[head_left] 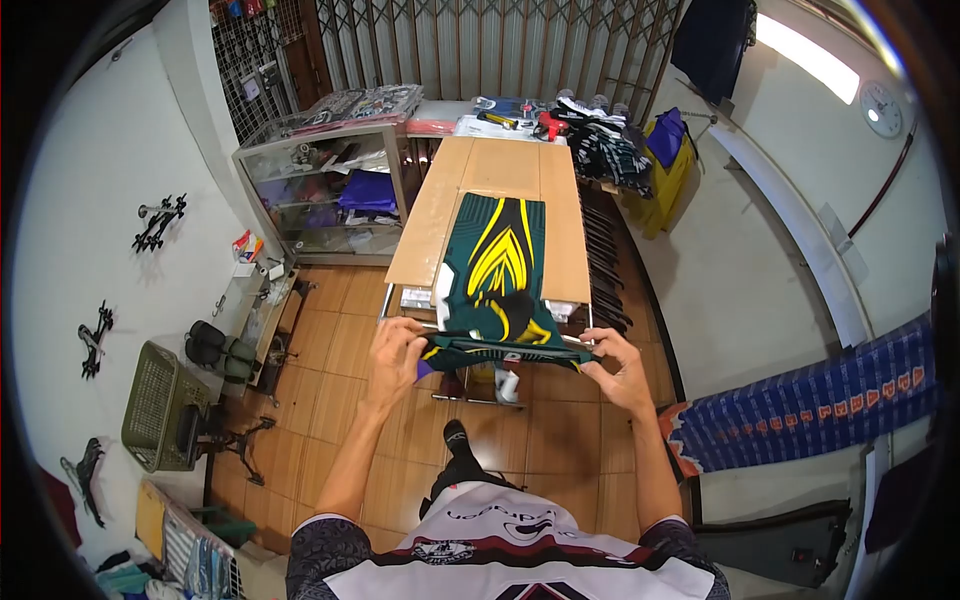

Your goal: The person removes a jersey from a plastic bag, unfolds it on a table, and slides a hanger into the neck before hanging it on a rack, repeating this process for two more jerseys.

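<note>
A dark green jersey [515,250] with yellow and black shapes lies along a cardboard-topped table [450,180]. Its near end is lifted off the table's front edge and folded over. My left hand [396,352] pinches one corner of that raised end, where a bit of purple shows. At the opposite corner, my right hand [618,370] grips the cloth between thumb and fingers. Between my hands the fabric stretches in a nearly straight band. The far part of the jersey rests flat on the cardboard.
A glass display case [390,150] stands left of the table, with packaged goods on top. Behind are piled dark clothes [600,145] and a yellow-handled tool [497,120]. Hangers [602,260] line the table's right side. A green basket [165,405] sits at left; a blue patterned cloth [810,400] hangs right.
</note>
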`<action>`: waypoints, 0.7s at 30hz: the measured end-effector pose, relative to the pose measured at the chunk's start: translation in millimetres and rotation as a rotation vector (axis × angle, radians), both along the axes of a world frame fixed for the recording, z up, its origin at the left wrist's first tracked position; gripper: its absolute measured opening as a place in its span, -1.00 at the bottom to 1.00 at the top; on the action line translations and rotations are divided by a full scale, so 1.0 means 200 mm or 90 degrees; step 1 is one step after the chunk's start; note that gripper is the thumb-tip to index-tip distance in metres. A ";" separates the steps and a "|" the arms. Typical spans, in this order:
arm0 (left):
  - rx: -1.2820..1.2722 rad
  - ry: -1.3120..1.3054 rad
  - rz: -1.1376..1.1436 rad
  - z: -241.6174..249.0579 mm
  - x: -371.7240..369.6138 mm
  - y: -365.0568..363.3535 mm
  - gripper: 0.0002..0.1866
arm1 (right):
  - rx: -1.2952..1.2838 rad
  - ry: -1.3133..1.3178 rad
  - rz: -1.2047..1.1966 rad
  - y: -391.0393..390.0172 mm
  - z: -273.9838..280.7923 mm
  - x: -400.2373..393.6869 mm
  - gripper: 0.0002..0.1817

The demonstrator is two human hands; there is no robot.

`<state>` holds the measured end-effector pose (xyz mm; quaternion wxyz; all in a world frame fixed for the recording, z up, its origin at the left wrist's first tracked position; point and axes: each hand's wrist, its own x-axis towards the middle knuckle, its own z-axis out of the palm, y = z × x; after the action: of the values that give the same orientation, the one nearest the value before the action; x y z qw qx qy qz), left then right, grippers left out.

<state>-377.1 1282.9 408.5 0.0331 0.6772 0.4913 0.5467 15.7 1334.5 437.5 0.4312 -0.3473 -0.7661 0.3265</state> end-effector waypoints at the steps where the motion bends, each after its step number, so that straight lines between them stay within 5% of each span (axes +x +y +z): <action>1: -0.021 -0.066 -0.022 0.09 0.03 -0.06 -0.92 | -0.030 0.041 0.026 -0.04 0.06 0.03 -0.73; 4: -0.077 -0.229 -0.052 0.32 0.10 -0.22 -0.73 | -0.034 0.147 0.095 -0.15 0.29 0.11 -0.66; 11: 0.003 -0.107 -0.051 0.76 0.10 -0.33 -0.64 | 0.061 0.283 0.074 -0.22 0.65 0.20 -0.46; 17: -0.094 0.060 -0.057 1.02 0.00 -0.34 -0.59 | 0.301 -0.067 -0.143 -0.24 0.85 0.29 -0.34; 21: -0.096 0.224 -0.070 1.11 -0.06 -0.37 -0.58 | 0.417 -0.258 -0.112 -0.28 0.93 0.35 -0.23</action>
<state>-389.1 1209.0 630.0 0.0273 0.7836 0.4914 0.3791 85.7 1279.1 623.6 0.3859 -0.3130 -0.8665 -0.0487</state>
